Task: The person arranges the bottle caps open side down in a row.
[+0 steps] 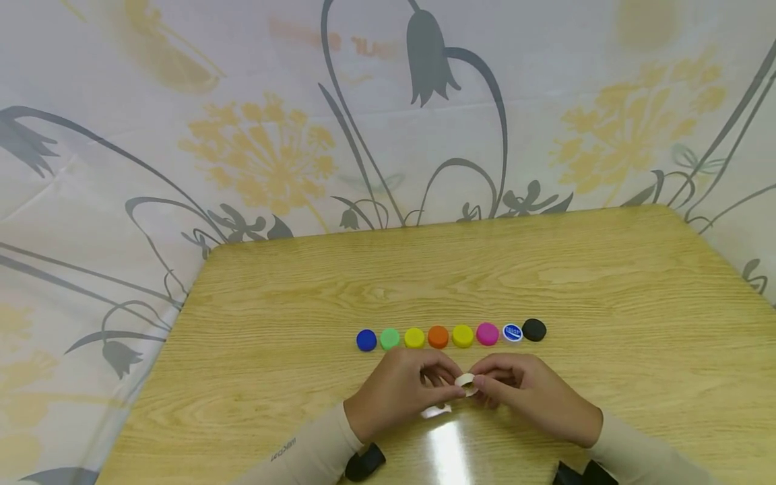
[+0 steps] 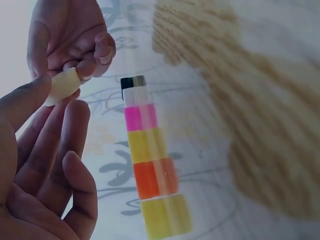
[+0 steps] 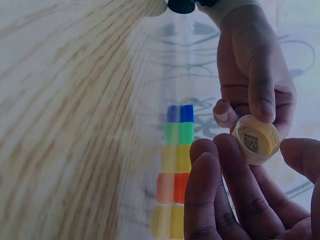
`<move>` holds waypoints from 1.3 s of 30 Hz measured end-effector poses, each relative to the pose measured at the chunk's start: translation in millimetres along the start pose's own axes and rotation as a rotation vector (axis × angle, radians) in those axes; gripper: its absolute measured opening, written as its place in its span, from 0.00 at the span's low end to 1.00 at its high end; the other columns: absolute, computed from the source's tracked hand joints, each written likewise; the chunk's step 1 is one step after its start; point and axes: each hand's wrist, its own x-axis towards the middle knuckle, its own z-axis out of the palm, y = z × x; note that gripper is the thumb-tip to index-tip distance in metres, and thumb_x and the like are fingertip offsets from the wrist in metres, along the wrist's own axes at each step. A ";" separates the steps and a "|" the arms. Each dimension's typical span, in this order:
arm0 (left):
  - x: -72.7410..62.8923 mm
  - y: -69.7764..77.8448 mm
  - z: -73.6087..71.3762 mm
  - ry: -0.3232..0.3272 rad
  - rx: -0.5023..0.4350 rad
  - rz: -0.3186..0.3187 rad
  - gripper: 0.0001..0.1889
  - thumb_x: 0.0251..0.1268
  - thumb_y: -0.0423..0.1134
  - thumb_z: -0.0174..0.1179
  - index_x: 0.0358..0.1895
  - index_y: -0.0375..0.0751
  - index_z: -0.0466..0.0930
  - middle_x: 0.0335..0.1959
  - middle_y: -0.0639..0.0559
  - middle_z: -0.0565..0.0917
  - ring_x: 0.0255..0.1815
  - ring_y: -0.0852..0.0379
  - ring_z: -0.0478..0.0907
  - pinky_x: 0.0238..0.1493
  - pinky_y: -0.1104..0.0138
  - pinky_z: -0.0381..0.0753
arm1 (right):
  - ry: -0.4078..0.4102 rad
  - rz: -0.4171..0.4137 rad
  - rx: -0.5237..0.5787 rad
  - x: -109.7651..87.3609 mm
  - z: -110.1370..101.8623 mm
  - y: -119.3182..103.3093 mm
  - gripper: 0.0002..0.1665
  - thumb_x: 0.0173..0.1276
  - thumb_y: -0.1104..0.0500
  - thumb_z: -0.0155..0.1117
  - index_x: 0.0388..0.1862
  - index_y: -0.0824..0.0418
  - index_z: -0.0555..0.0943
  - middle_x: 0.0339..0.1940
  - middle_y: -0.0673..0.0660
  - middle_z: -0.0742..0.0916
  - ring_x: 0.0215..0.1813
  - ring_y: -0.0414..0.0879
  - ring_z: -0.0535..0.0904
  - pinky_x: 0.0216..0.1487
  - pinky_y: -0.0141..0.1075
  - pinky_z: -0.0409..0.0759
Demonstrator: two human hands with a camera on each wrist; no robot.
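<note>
A cream-white bottle cap [image 1: 465, 380] is held between both hands just above the table. My left hand [image 1: 400, 385] pinches its left side with thumb and fingers, while my right hand [image 1: 536, 396] pinches the right side. The right wrist view shows the inside of the cap [image 3: 257, 140], with a small dark printed square in it. In the left wrist view the cap [image 2: 63, 86] is seen from its outer side, tilted. Just beyond the hands lies a row of coloured caps, from a blue cap [image 1: 366, 340] on the left to a black cap [image 1: 534, 329] on the right.
Between the row's ends lie green [image 1: 390, 338], yellow, orange [image 1: 438, 337], pink [image 1: 488, 333] and white-and-blue [image 1: 512, 333] caps. The wooden table [image 1: 273, 303] meets a flower-printed cloth [image 1: 376, 135] behind and at the sides. Light reflects off the tabletop near the hands.
</note>
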 end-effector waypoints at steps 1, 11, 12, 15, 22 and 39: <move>0.1 0.6 -0.1 -0.001 0.015 0.007 0.07 0.61 0.42 0.71 0.39 0.46 0.87 0.32 0.58 0.89 0.30 0.78 0.79 0.33 0.79 0.80 | -0.002 0.002 0.003 -0.1 -0.2 -0.4 0.13 0.78 0.57 0.55 0.50 0.64 0.82 0.39 0.60 0.89 0.39 0.44 0.86 0.40 0.38 0.86; 11.2 9.2 -1.7 -0.030 0.108 0.024 0.08 0.63 0.42 0.70 0.40 0.46 0.83 0.30 0.57 0.89 0.30 0.80 0.78 0.33 0.82 0.78 | 0.063 -0.032 -0.084 -0.9 -9.6 -4.6 0.08 0.74 0.57 0.62 0.47 0.60 0.82 0.38 0.55 0.90 0.39 0.43 0.87 0.40 0.35 0.84; 13.6 9.9 -1.8 -0.033 0.109 0.023 0.08 0.63 0.42 0.69 0.41 0.46 0.83 0.31 0.57 0.89 0.30 0.79 0.79 0.33 0.82 0.78 | 0.073 -0.033 -0.094 -0.7 -11.7 -5.1 0.09 0.74 0.58 0.63 0.47 0.60 0.82 0.39 0.55 0.89 0.40 0.43 0.87 0.40 0.35 0.84; 21.4 11.9 -1.7 -0.042 0.124 0.010 0.08 0.67 0.46 0.66 0.41 0.47 0.83 0.33 0.59 0.89 0.31 0.78 0.79 0.34 0.82 0.78 | 0.109 -0.025 -0.139 -0.7 -18.3 -6.9 0.10 0.73 0.56 0.64 0.49 0.59 0.82 0.41 0.55 0.88 0.42 0.40 0.86 0.42 0.34 0.84; 48.6 19.7 7.7 -0.034 0.129 0.014 0.07 0.70 0.46 0.64 0.42 0.48 0.83 0.35 0.60 0.88 0.33 0.76 0.80 0.36 0.82 0.78 | 0.209 -0.015 -0.237 -5.7 -36.4 -10.9 0.12 0.71 0.55 0.67 0.51 0.54 0.81 0.45 0.53 0.87 0.43 0.38 0.85 0.42 0.34 0.84; 109.5 30.2 43.7 0.004 0.287 0.032 0.11 0.66 0.47 0.67 0.48 0.50 0.84 0.41 0.62 0.89 0.37 0.74 0.83 0.35 0.86 0.73 | 0.453 -0.164 -0.506 -20.6 -75.3 8.9 0.15 0.61 0.68 0.73 0.46 0.59 0.83 0.43 0.55 0.87 0.38 0.30 0.83 0.39 0.26 0.83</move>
